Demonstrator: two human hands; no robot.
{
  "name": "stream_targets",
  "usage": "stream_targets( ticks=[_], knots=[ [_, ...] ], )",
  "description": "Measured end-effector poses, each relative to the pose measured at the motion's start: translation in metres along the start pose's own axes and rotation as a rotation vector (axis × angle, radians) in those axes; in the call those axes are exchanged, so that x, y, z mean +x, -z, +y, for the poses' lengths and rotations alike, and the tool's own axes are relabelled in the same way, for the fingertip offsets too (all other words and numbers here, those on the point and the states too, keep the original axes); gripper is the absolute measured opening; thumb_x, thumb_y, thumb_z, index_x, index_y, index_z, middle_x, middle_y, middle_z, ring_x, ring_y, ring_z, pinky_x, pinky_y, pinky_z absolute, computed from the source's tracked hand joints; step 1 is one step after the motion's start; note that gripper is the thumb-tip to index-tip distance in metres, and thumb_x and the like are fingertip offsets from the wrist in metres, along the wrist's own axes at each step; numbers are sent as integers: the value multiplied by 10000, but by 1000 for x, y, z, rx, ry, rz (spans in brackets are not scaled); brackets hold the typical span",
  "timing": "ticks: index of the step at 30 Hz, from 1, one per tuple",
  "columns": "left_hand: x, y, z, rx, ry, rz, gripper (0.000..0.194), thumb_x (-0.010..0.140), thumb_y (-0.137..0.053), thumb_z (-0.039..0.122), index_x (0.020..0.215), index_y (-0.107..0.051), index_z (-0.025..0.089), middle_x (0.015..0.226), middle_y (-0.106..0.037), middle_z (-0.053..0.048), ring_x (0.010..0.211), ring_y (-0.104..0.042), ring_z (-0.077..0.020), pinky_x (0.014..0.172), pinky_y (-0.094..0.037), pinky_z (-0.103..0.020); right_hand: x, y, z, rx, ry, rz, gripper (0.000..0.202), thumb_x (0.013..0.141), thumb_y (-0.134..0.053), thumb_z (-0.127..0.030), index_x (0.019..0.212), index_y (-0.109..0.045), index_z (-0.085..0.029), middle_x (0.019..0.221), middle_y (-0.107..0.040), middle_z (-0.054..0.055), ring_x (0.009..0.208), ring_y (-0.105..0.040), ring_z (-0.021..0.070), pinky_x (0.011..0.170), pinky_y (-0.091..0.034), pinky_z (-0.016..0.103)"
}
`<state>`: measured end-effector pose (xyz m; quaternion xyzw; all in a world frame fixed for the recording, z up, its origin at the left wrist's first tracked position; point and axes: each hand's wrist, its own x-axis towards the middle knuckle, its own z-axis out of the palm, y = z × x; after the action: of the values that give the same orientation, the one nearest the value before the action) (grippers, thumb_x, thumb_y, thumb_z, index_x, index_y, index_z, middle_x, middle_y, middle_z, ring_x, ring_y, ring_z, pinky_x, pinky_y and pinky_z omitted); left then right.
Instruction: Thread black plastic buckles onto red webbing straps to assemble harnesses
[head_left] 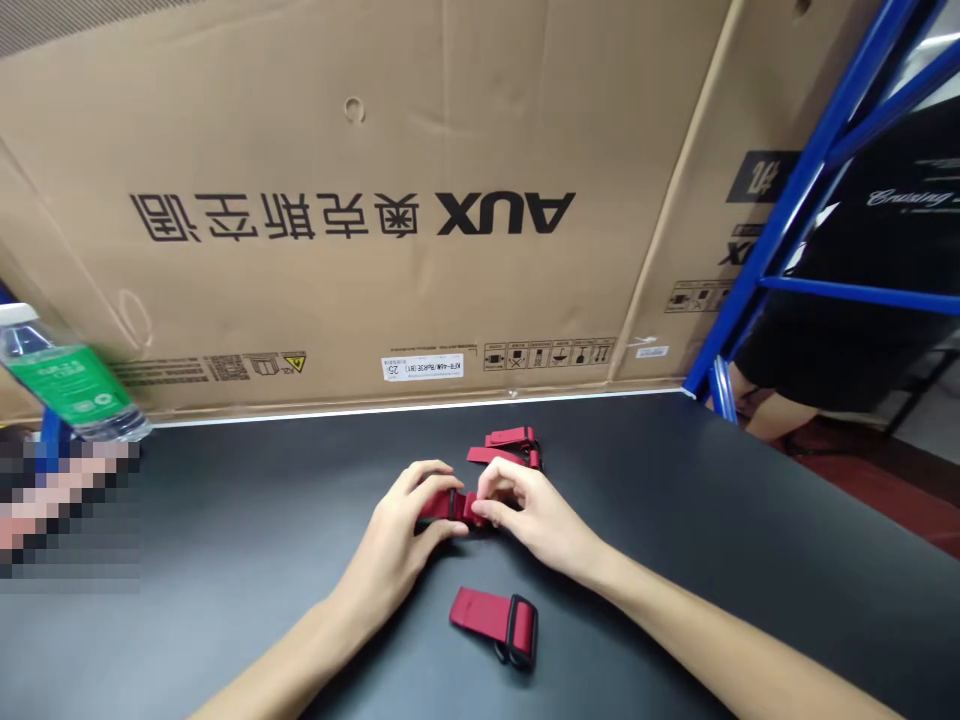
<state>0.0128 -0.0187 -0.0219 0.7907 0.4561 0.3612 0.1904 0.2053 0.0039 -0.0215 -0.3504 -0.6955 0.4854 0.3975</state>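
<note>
Between my two hands is a red webbing strap [460, 506] with a black buckle, low over the black tabletop. My left hand [409, 520] grips its left part, thumb below and fingers above. At its right end, my right hand [517, 505] pinches the red webbing with thumb and fingertips. Nearer to me lies another red strap [484, 612], folded through a black slide buckle. Just beyond my right hand, more red straps [510, 438] with black buckles rest together, partly covered by that hand.
A large cardboard box wall [405, 290] rises along the table's [262, 560] far edge. A water bottle [71, 385] with a green label stands at the left. Blue metal shelving [795, 200] is at the right, with a person in dark clothes [862, 270] behind it.
</note>
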Motion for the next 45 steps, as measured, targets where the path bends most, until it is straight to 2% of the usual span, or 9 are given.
stream_targets(
  ticks=[5,18,24,27,30,33,36,40,45],
  knots=[
    [-1,0,3,-26,-20,-105,210,875,-599,211,1074,-657,244,1028,-679,-39,913,-635,-216,840,-527,-325,-2,-1,0,-32,41,-44,96,845,-577,-241,790,-503,-213,692,-583,-26,656,-555,146,676,-444,293],
    [-3,-1,-3,82,-194,-92,285,931,-599,298,1209,-649,263,1021,-600,-63,931,-576,-211,840,-528,-314,-2,2,-3,22,59,-54,136,794,-590,-179,730,-476,-215,692,-567,-32,689,-566,145,694,-451,285],
    [-5,-5,-2,134,-290,-68,249,944,-580,324,1176,-644,262,1027,-609,-71,969,-534,-234,846,-520,-335,-2,-3,-3,73,49,-63,142,745,-592,-142,702,-479,-215,680,-580,-34,684,-576,143,699,-461,283],
    [-4,-8,-1,105,-266,-45,272,941,-577,315,1205,-621,269,1044,-626,-72,978,-557,-237,857,-524,-343,0,-4,-4,165,20,-41,151,737,-632,-186,708,-487,-216,683,-585,-36,672,-578,139,670,-469,274],
    [-2,-5,5,-10,-131,-4,339,919,-586,328,1249,-575,252,1078,-655,-73,960,-616,-229,868,-537,-346,2,-1,-5,204,20,5,188,741,-683,-253,734,-499,-219,690,-585,-36,671,-583,143,651,-477,274],
    [0,1,11,-85,-27,-12,263,921,-548,344,1150,-607,230,1080,-693,-63,947,-659,-221,871,-542,-337,4,6,-6,166,33,18,168,760,-691,-270,806,-537,-222,709,-599,-32,702,-601,155,682,-485,291],
    [1,5,13,-75,-12,-21,244,932,-507,344,1105,-629,222,1055,-721,-57,928,-680,-211,852,-546,-318,4,10,-7,114,50,-37,189,783,-689,-280,935,-597,-217,745,-616,-27,735,-603,159,749,-490,315],
    [0,5,10,10,-54,1,258,921,-511,340,1120,-625,222,1022,-738,-52,884,-695,-206,804,-556,-310,1,9,-8,-104,133,-54,277,766,-754,-304,1014,-682,-206,802,-623,-13,731,-554,154,757,-488,319],
    [-1,5,8,195,-149,49,218,860,-521,265,1039,-637,222,874,-735,-26,749,-681,-199,707,-550,-301,-2,6,-8,-259,236,-19,182,833,-716,-280,993,-726,-195,807,-623,12,734,-554,164,740,-484,318]
  ],
)
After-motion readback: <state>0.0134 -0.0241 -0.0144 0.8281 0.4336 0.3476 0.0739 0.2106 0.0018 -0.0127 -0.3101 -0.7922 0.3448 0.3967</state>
